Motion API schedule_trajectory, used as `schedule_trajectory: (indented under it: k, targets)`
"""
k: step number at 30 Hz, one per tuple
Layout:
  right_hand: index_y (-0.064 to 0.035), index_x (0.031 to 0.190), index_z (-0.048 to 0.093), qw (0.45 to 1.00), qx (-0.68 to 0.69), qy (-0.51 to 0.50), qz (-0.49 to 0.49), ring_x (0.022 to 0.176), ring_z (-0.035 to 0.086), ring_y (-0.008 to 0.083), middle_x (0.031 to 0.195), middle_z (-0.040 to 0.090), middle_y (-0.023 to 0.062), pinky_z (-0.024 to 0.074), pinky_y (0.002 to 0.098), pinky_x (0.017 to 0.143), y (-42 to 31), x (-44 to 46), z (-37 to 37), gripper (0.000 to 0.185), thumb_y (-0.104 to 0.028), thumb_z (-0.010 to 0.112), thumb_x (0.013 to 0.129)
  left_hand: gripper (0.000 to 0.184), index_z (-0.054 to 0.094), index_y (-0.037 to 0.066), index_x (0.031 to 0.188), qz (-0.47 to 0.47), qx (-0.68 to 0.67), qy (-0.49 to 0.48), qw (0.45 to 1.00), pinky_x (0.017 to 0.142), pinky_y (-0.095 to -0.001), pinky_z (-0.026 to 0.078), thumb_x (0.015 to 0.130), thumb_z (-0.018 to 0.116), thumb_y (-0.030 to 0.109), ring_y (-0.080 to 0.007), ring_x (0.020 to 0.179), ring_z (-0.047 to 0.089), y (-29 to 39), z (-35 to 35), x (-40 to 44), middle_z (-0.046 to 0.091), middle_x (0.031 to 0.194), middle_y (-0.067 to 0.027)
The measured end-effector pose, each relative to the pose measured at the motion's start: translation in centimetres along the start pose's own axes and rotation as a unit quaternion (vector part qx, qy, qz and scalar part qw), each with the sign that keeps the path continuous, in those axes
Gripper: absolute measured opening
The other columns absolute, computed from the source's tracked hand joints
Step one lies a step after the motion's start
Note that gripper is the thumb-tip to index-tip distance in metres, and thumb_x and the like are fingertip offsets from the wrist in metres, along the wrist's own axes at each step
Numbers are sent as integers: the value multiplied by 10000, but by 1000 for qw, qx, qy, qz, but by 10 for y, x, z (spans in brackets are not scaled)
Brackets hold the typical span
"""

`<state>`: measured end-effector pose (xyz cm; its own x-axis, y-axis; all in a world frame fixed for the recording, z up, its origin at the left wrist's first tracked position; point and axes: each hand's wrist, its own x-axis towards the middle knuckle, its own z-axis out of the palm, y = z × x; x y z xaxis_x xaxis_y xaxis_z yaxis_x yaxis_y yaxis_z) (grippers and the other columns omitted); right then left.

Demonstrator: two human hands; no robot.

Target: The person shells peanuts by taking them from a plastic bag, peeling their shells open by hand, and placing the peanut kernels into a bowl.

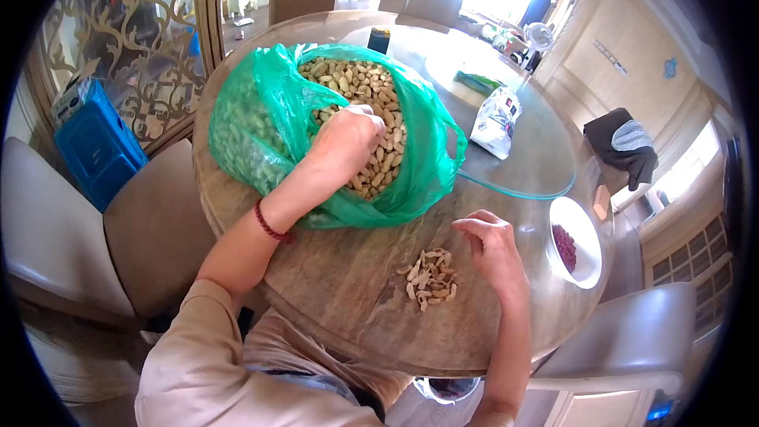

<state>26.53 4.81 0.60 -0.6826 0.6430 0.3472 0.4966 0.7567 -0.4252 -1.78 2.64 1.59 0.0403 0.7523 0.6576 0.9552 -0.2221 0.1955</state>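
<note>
My left hand (353, 141) reaches into a green plastic bag (431, 130) full of unshelled peanuts (360, 79). Its fingers curl down among the peanuts, and their tips are hidden, so what they grip does not show. Over the tabletop, to the right of the bag, my right hand (492, 249) is held with its fingers bent leftward and the thumb apart; nothing is visible in it. Just left of that hand lies a small pile of empty peanut shells (429, 278). A white bowl (587, 257) with reddish shelled peanuts (564, 247) stands to the right.
The round table (340, 292) has a glass disc (530, 166) on it. Behind the bag stands a dark can (379, 39). A white packet (496, 122) and a green packet (478, 81) lie farther right. Chairs surround the table, and a bucket (447, 389) sits below its front edge.
</note>
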Motion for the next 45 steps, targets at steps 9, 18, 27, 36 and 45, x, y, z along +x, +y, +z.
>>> schedule_trajectory:
  k: [9, 18, 27, 36, 45]
  targets:
    - [-21, 1001, 665, 980, 171, 98, 15, 766, 658, 175, 892, 668, 102, 523, 280, 663, -16, 1, 5, 206, 20, 638, 801, 125, 677, -11, 950, -122, -666, -102, 728, 651, -254, 528, 834, 643, 21, -134, 717, 645, 52, -11, -16, 678, 807, -100]
    - [-2, 950, 672, 908, 410, 77, 43, 758, 615, 98, 883, 640, 46, 507, 218, 633, -16, -3, 17, 177, 16, 700, 777, 128, 651, -17, 972, -191, -743, -159, 622, 681, -263, 544, 855, 629, 33, -149, 739, 651, 85, 9, -43, 673, 860, -112]
    - [13, 942, 677, 853, 508, 103, 61, 639, 584, 92, 838, 638, 67, 479, 215, 514, -16, -2, 21, 123, -5, 662, 822, 108, 650, -8, 944, -189, -747, -141, 621, 708, -257, 546, 842, 645, 25, -137, 770, 653, 83, 19, -46, 673, 844, -89]
    - [23, 858, 671, 908, 391, 127, 79, 536, 547, 59, 739, 610, 35, 421, 188, 433, -32, -5, 14, 52, 24, 645, 814, 148, 648, -8, 946, -130, -691, -101, 704, 669, -216, 507, 808, 686, 28, -76, 749, 610, 90, 25, -48, 669, 839, -60]
    - [24, 856, 648, 910, 394, 80, 103, 565, 573, 70, 737, 608, 35, 492, 209, 465, -25, -9, 20, 43, -8, 624, 840, 255, 682, 19, 1005, -85, -596, -103, 792, 580, -209, 471, 751, 710, 19, -42, 651, 571, 90, 25, -52, 676, 752, -60]
